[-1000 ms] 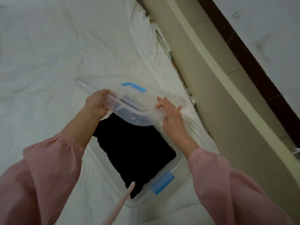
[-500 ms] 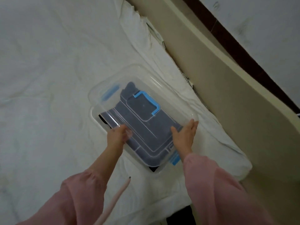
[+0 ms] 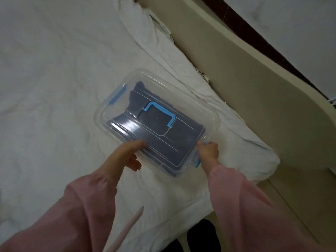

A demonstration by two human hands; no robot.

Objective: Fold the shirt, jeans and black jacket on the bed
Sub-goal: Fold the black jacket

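Left hand: at 7 o'clock of the storage box; the thumb is laid flat on the lid and the fingers are spread loosely below the rim.
Right hand: at 4 o'clock of the box; the fingers are curled round the lid's corner.
Task clothes: a dark folded garment, judged to be the black jacket, is seen inside the box on the bed; no shirt or jeans can be made out.
Risk, far latch: at 10 o'clock; if left unclipped, the lid could be lifted off crooked.
Risk, near latch: fabric or a fingertip could be caught when it is snapped.
Risk, bedding: the box could be tipped on the soft mattress.
Materials: the sheet is white and creased; the box is clear rigid plastic, rectangular with rounded corners; the handle is a blue hoop; the bed frame at 3 o'clock is smooth and beige.
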